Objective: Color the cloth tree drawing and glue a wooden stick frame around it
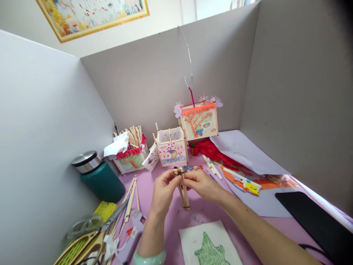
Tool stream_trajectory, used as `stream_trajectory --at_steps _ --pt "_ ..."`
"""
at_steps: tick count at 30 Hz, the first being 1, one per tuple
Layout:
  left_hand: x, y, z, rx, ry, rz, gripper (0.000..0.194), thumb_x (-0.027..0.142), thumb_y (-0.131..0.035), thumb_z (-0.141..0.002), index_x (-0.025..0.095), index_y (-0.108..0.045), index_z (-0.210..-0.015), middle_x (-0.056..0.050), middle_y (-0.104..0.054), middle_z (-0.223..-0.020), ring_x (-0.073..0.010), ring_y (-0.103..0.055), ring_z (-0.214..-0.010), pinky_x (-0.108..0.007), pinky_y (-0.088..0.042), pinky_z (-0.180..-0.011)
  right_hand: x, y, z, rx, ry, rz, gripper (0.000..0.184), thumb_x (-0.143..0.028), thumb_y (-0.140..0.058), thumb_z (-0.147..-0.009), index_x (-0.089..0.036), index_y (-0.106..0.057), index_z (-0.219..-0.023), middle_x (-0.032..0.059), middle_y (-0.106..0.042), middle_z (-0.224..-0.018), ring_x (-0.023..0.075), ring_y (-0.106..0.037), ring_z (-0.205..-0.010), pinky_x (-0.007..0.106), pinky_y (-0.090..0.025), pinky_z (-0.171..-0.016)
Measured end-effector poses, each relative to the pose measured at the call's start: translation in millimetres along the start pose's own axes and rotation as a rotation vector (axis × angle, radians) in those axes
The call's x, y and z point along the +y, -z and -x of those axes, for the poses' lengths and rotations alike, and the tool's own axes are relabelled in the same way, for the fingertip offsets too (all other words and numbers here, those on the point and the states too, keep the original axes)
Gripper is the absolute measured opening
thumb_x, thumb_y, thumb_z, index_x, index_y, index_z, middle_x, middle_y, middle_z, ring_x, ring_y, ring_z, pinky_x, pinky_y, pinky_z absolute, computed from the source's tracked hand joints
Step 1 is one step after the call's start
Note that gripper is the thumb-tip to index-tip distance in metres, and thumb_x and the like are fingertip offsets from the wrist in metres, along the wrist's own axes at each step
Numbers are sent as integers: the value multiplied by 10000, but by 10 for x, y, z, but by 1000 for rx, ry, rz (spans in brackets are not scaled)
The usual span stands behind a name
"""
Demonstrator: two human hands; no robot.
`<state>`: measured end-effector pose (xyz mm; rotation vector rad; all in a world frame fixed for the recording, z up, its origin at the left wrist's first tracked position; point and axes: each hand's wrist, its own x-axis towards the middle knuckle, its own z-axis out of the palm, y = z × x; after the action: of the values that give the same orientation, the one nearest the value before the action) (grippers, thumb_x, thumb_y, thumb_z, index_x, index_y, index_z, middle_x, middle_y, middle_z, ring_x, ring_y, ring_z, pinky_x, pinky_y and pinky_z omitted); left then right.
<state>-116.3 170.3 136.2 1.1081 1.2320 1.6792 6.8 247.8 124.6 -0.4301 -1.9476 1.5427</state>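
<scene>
Left hand (164, 189), right hand (204, 184) pinch sticks (185, 200) — tabletop (202, 206) gap to drawing (211, 246) edge.

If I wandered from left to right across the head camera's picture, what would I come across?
Teal bottle with steel-coloured top, left hand, bound wooden sticks, right hand, small yellow figure, flat black slab.

On our worktop (201, 207), the drawing (211, 246) lies nearer us than our hands (163, 189); behind them stands a box (173, 154), left the flask (102, 180), right perhaps a tablet (314, 224).
</scene>
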Motion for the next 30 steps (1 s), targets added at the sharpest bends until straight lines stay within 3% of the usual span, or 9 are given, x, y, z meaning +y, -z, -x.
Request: stream_trajectory --at_steps 7,14,30 --pt "-80 -112 17 35 -18 151 136 261 -645 -753 182 -613 -859 18 -626 -814 -102 -587 -728 -227 -495 -679 -54 7 3 11 -40 -16 225 -306 -559 -782 -165 -649 -632 -14 -588 -604 131 -546 -592 252 -456 -591" --pt "-63 -196 10 71 107 334 171 284 -655 -710 169 -587 -817 4 -639 -766 -105 -585 -619 -245 -486 -604 -34 2 10 11 1 1 204 -269 -557 -777 -173 -672 -640 -14 -594 -588 125 -546 -573 234 -454 -559" --pt "-53 -291 20 130 155 374 113 232 -607 -685 169 -531 -739 26 -622 -697 -110 -567 -554 -253 -469 -506 -64 5 20 17 -23 -38 174 -262 -575 -760 -171 -688 -664 -16 -610 -615 122 -569 -588 246 -472 -582"
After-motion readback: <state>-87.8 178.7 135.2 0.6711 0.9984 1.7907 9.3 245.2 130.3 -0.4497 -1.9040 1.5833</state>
